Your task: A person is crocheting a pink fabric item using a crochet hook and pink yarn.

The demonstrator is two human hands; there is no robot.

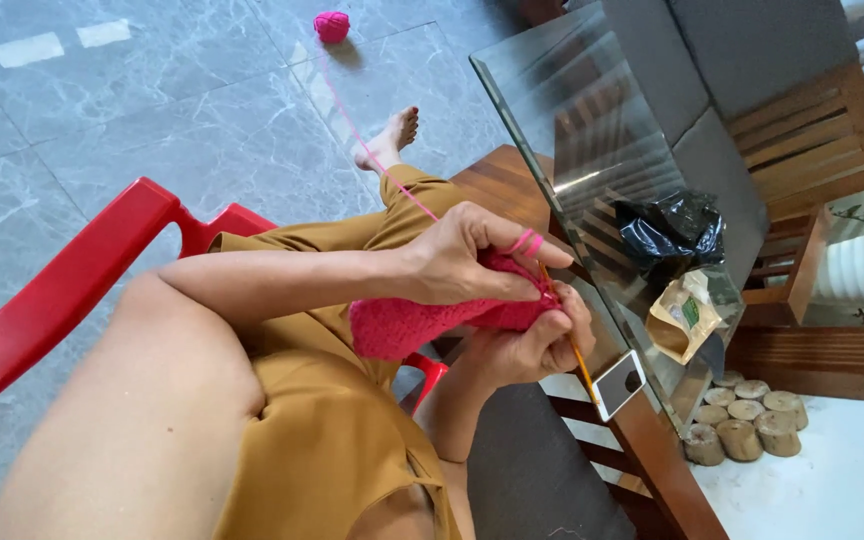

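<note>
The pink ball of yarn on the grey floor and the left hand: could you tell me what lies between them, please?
In the head view, a thin pink strand runs from the pink ball of yarn past a bare foot to the left hand.

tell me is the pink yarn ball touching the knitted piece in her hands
Apart. The head view shows the pink yarn ball lying far off on the grey floor, while the knitted piece sits between both hands; only a thin yarn strand links them.

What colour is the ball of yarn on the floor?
Bright pink; the yarn ball shows in the head view, top of the picture.
</note>
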